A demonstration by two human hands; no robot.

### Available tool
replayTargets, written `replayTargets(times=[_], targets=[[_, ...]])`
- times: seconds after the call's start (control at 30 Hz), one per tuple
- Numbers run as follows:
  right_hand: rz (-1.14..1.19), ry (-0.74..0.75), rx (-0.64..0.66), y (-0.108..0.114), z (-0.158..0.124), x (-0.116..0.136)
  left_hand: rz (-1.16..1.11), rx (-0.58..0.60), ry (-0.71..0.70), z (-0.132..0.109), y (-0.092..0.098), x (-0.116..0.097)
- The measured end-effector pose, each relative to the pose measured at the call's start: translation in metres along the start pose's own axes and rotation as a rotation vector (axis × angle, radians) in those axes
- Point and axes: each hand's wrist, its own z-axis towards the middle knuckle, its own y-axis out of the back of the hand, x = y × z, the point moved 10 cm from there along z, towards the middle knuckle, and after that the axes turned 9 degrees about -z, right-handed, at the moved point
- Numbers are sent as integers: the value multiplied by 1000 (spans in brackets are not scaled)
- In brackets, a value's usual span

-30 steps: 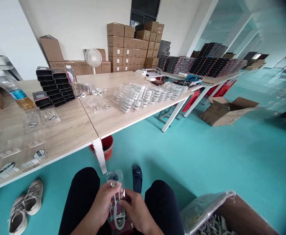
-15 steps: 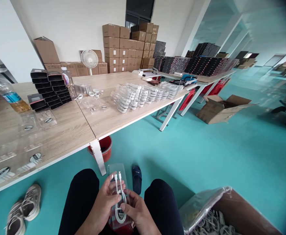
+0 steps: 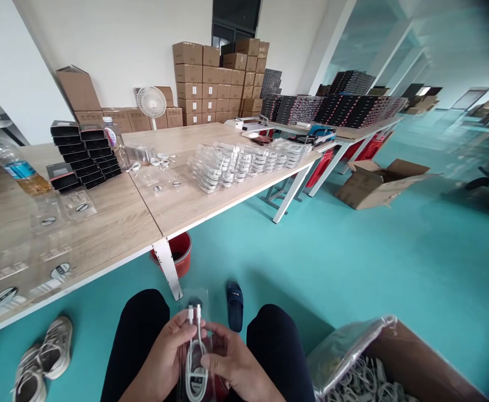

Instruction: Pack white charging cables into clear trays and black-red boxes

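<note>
Seated before a long wooden table point(image 3: 114, 223), left hand point(image 3: 167, 357) and right hand point(image 3: 231, 365) both grip a coiled white cable point(image 3: 195, 357) against a clear plastic tray point(image 3: 186, 312). Seating it well likely means keeping both plugs parallel.

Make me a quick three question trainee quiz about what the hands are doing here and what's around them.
1. True or false: both hands hold one white cable over the lap.
2. What lies at the lower right? A) a red bucket B) a box of white cables lined with plastic C) a fan
3. Fill in: the filled clear trays lie in rows on the ____.

Key
1. True: the left hand and the right hand grip it against a clear tray, both plugs pointing away.
2. B
3. Table
</note>
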Motion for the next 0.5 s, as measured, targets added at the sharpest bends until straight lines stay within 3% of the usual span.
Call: replayTargets(times=[0.17, 0.33, 0.5], targets=[[157, 31, -250, 24, 7, 10, 4, 14, 70, 0, -6, 10], [413, 69, -216, 9, 15, 15, 102, -65, -4, 0, -4, 3], [416, 83, -249, 8, 14, 9, 284, -143, -137, 0, -1, -12]])
